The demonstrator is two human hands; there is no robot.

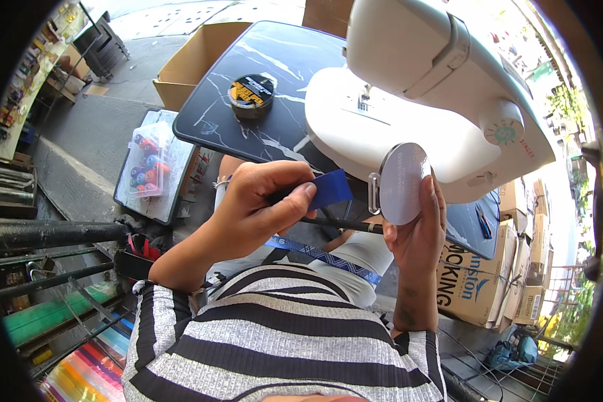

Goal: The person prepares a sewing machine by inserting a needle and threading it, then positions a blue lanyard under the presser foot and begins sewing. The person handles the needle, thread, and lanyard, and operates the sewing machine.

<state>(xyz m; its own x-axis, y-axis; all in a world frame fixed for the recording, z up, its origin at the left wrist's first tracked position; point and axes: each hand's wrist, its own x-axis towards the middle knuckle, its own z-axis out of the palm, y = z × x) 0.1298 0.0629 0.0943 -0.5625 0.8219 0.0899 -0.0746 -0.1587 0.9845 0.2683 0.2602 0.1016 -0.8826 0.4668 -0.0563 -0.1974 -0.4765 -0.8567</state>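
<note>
My left hand [264, 201] pinches the end of a blue ribbon [332, 190] between thumb and fingers, its folded tip pointing right. My right hand [422, 234] grips a round, silvery medal [407, 184] by its edge and back. The medal stands nearly upright, with a slotted metal loop [374, 194] on its left side. A small gap lies between the ribbon's tip and this loop. Across my lap runs a blue patterned ribbon [328, 258]; whether it joins the piece in my left hand, I cannot tell.
A white sewing machine [409, 120] stands on the dark marbled table [275, 53], beside a round tin [252, 95]. Thread snips [484, 222] lie at the table's right end. On the left is a clear box of spools [149, 164]. Cardboard boxes [472, 285] stand at right, metal bars [53, 233] at left.
</note>
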